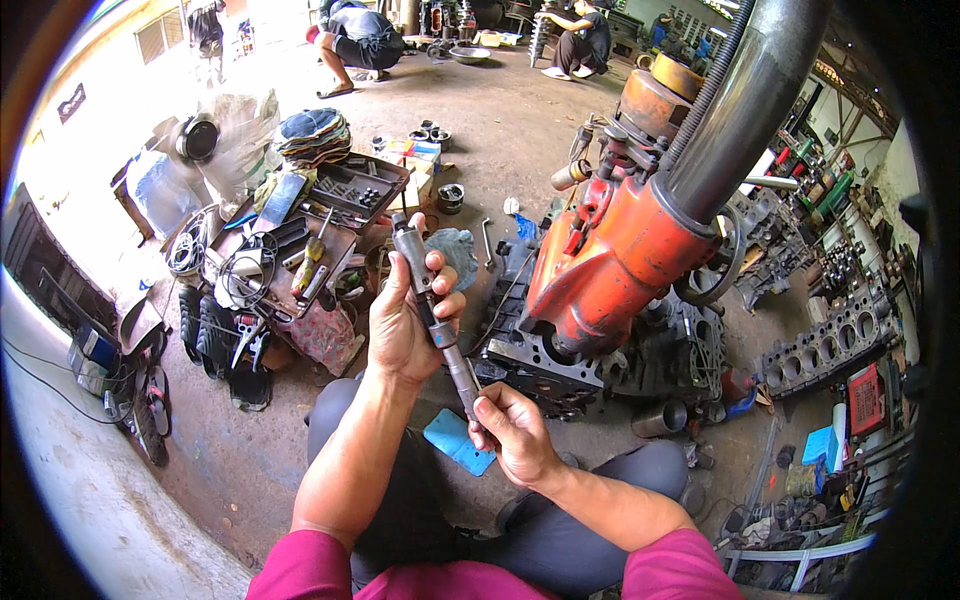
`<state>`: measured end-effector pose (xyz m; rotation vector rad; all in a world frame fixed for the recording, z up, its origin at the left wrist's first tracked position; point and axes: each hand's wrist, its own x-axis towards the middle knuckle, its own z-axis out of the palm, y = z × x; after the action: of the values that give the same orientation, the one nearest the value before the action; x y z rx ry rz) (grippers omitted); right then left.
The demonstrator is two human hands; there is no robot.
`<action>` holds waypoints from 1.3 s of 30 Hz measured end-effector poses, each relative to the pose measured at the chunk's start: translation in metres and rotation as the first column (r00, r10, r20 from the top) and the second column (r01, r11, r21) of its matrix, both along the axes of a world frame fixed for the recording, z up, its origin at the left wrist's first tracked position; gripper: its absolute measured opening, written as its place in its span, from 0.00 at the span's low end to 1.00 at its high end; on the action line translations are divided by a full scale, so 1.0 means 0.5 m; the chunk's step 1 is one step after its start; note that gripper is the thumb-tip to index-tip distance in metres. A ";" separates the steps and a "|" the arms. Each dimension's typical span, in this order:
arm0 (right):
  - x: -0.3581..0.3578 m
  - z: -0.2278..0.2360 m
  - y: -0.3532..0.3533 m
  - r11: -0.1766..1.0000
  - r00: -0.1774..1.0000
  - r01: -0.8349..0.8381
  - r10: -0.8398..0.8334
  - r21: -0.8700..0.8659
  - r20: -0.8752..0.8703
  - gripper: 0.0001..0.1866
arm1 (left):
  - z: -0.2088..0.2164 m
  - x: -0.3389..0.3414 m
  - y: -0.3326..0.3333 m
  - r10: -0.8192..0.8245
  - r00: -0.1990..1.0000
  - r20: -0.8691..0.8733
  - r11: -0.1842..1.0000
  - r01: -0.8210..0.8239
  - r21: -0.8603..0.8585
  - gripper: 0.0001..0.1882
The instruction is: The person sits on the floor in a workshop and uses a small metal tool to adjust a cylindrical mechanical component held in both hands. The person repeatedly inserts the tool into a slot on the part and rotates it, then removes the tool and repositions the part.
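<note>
Above my lap I hold a long, stepped cylindrical metal tool [447, 335], grey with a dark middle section and a small blue mark. Its exact kind I cannot make out. My left hand [405, 320] is wrapped round its upper part, thumb along one side and fingertips on the other. My right hand [515, 430] pinches its lower end between thumb and fingers. The tool tilts, its top leaning left and away from me. Beyond it, to the right, a large orange machine head [625, 260] with a thick steel column [755, 100] stands over an engine block [545, 370].
Left of me are a metal tool tray [365, 185], a yellow-handled screwdriver [312, 265] and coiled cables. A blue sheet [458, 442] lies on the floor by my legs. More engine blocks [830, 345] line the right side. Other people [365, 40] crouch at the back.
</note>
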<state>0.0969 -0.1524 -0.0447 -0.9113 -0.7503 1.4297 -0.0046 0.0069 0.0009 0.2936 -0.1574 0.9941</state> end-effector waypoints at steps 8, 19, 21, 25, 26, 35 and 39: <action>-0.002 -0.002 0.002 1.000 0.999 0.005 -0.006 0.011 0.032 0.12 | 0.001 0.004 -0.007 0.022 1.000 -0.017 1.000 -0.022 -0.007 0.28; -0.004 -0.002 0.003 0.999 0.997 0.020 -0.023 0.040 0.079 0.12 | 0.003 0.009 -0.008 0.038 0.997 -0.069 0.999 -0.037 0.012 0.28; -0.004 0.001 0.003 0.999 0.996 0.022 -0.025 0.036 0.090 0.12 | 0.003 0.010 -0.010 0.034 0.998 -0.056 0.999 -0.032 0.032 0.28; -0.003 0.004 0.002 0.999 0.998 0.020 -0.022 0.038 0.061 0.12 | 0.003 0.011 -0.009 0.012 0.999 -0.043 0.999 -0.011 0.032 0.29; -0.004 0.005 0.002 0.999 0.997 0.024 -0.026 0.033 0.075 0.12 | 0.003 0.011 -0.009 0.018 0.999 -0.049 0.999 -0.016 0.042 0.29; -0.006 0.000 0.002 0.999 0.994 0.037 -0.041 0.035 0.106 0.12 | 0.005 0.006 -0.005 0.013 1.000 0.015 1.000 -0.013 0.009 0.27; -0.007 0.001 0.001 1.000 0.999 0.017 -0.018 0.024 0.049 0.12 | 0.005 0.006 -0.005 0.004 1.000 0.008 0.999 -0.004 0.033 0.27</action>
<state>0.0932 -0.1518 -0.0443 -0.9350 -0.7925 1.3845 -0.0016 0.0045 0.0035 0.3200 -0.1805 0.9978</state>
